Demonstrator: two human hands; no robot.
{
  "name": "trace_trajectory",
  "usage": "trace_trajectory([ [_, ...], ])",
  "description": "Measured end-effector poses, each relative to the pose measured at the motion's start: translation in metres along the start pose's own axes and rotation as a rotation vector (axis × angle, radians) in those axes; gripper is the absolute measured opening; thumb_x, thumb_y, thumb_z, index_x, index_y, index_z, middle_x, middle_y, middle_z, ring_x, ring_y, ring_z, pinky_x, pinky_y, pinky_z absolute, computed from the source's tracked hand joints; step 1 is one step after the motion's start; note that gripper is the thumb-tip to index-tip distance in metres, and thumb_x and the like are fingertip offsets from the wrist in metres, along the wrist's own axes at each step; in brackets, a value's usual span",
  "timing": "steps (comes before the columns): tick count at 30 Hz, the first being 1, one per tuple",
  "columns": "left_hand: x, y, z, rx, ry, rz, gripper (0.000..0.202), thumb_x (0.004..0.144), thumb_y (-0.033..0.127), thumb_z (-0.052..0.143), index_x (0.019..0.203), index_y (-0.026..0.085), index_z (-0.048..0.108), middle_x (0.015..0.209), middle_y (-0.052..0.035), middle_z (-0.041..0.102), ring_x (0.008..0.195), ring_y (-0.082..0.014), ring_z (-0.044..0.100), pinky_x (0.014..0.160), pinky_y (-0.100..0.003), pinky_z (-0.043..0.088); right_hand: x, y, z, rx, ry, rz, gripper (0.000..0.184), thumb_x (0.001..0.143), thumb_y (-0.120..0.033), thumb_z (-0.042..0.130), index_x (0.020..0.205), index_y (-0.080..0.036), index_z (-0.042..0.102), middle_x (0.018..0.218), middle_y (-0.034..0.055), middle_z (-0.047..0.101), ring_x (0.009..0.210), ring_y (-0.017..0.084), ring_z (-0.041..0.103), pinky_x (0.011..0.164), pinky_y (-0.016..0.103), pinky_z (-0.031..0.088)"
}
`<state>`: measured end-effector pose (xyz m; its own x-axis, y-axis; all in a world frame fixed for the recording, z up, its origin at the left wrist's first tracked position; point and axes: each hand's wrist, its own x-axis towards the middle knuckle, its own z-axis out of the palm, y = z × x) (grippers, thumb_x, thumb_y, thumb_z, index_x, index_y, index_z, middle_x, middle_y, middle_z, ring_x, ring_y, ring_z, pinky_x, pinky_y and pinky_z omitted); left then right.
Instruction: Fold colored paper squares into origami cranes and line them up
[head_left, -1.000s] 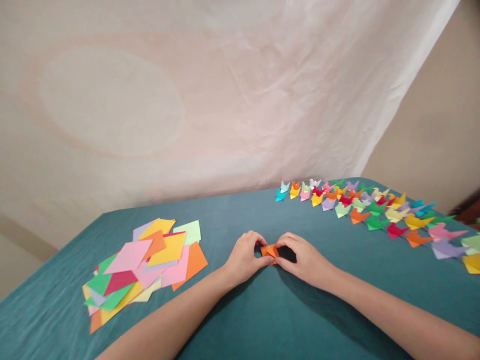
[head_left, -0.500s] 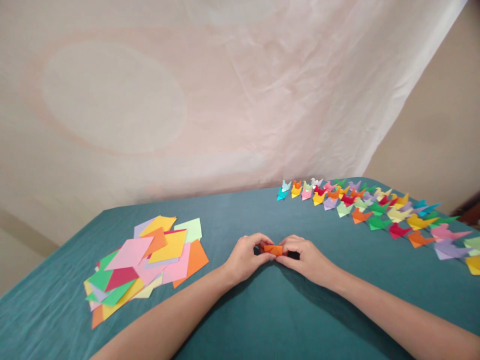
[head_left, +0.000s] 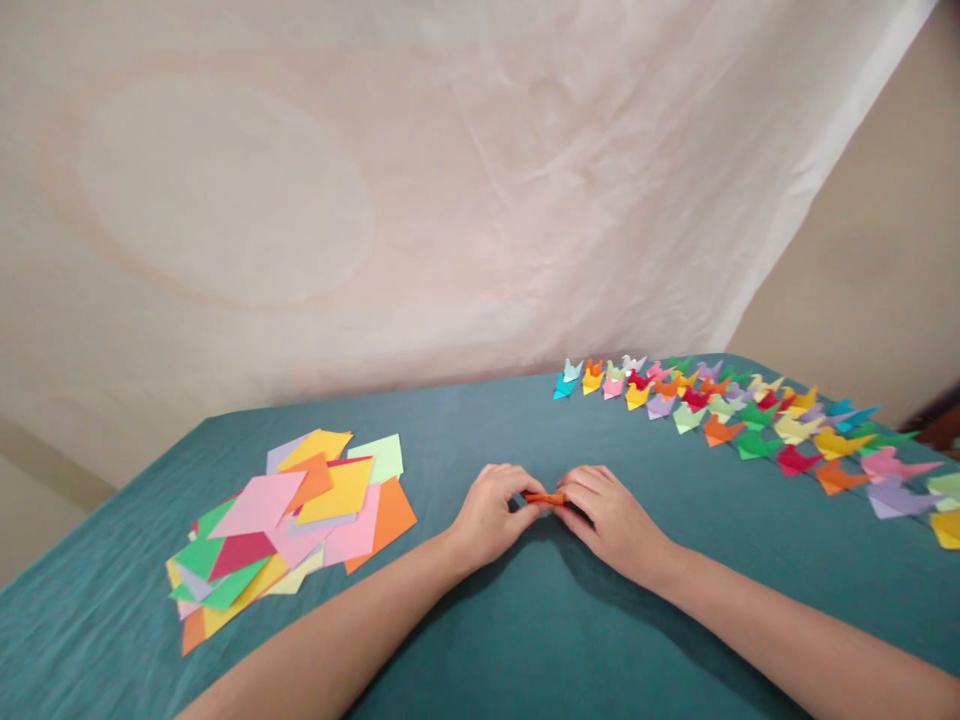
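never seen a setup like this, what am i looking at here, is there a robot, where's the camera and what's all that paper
There is no robot here: these are a person's two bare hands. The camera is worn on their head, so you look forward and down, roughly as they would. There is just this one viewpoint.

The left hand and right hand pinch a small folded orange paper between them, one at each end. It is seen nearly edge-on, so its shape is hard to tell.

On the dark green cloth, flat loose sheets in many colours overlap in a pile to the left. To the right stand rows of folded paper birds. A pale curtain hangs behind.
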<state>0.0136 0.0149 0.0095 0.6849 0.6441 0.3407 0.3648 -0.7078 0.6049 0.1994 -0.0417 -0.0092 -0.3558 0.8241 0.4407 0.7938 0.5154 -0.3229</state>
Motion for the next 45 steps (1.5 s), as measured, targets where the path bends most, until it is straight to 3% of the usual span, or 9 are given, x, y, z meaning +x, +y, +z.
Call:
trace_trajectory([
  [10, -0.0010, 0.0005, -0.0028, 0.130, 0.042, 0.095, 0.004, 0.081, 0.020, 0.060, 0.084, 0.021, 0.063, 0.087, -0.0006, 0.064, 0.087, -0.0152, 0.055, 0.083, -0.031, 0.034, 0.0010, -0.0002, -0.0032, -0.178, 0.144, -0.097, 0.011, 0.085, -0.015, 0.052, 0.078, -0.017, 0.060, 0.081, 0.0047, 0.061, 0.084, 0.019, 0.053, 0.077, 0.034, 0.038],
  [23, -0.0014, -0.0036, -0.0034, 0.375, -0.019, 0.216, 0.011, 0.084, 0.012, 0.050, 0.087, 0.019, 0.057, 0.090, -0.0015, 0.062, 0.087, -0.0154, 0.054, 0.080, -0.030, 0.036, 0.0015, -0.0071, -0.0034, -0.459, 0.119, -0.206, 0.018, 0.086, -0.014, 0.049, 0.071, -0.016, 0.059, 0.076, 0.0049, 0.059, 0.081, 0.018, 0.051, 0.081, 0.036, 0.035],
  [27, -0.0007, -0.0028, -0.0039, 0.414, -0.054, 0.222, 0.010, 0.084, 0.013, 0.049, 0.088, 0.019, 0.057, 0.090, -0.0021, 0.062, 0.088, -0.0158, 0.053, 0.081, -0.030, 0.036, 0.0018, -0.0074, -0.0029, -0.467, 0.102, -0.171, 0.017, 0.086, -0.015, 0.050, 0.071, -0.016, 0.059, 0.075, 0.0046, 0.058, 0.079, 0.018, 0.050, 0.080, 0.036, 0.035],
  [31, -0.0005, -0.0014, -0.0043, 0.396, -0.084, 0.220, 0.009, 0.086, 0.025, 0.052, 0.090, 0.019, 0.057, 0.093, -0.0031, 0.061, 0.089, -0.0169, 0.053, 0.081, -0.030, 0.037, 0.0031, -0.0071, -0.0022, -0.461, 0.103, -0.143, 0.018, 0.085, -0.015, 0.050, 0.070, -0.017, 0.058, 0.074, 0.0045, 0.057, 0.077, 0.018, 0.049, 0.079, 0.036, 0.035],
  [37, -0.0011, -0.0039, -0.0030, 0.386, -0.112, 0.201, 0.008, 0.085, 0.014, 0.048, 0.086, 0.019, 0.055, 0.090, -0.0022, 0.062, 0.088, -0.0155, 0.055, 0.082, -0.029, 0.038, 0.0030, -0.0061, -0.0011, -0.405, 0.080, -0.147, 0.020, 0.086, -0.014, 0.048, 0.069, -0.016, 0.058, 0.074, 0.0044, 0.057, 0.077, 0.018, 0.049, 0.078, 0.034, 0.036],
  [45, -0.0007, -0.0042, -0.0058, 0.374, -0.154, 0.165, 0.008, 0.084, 0.015, 0.048, 0.085, 0.019, 0.056, 0.087, -0.0018, 0.062, 0.084, -0.0148, 0.056, 0.078, -0.027, 0.039, -0.0007, -0.0017, -0.0009, -0.252, 0.025, -0.132, 0.016, 0.088, -0.017, 0.048, 0.077, -0.017, 0.060, 0.077, 0.0042, 0.057, 0.080, 0.018, 0.050, 0.075, 0.032, 0.036],
])
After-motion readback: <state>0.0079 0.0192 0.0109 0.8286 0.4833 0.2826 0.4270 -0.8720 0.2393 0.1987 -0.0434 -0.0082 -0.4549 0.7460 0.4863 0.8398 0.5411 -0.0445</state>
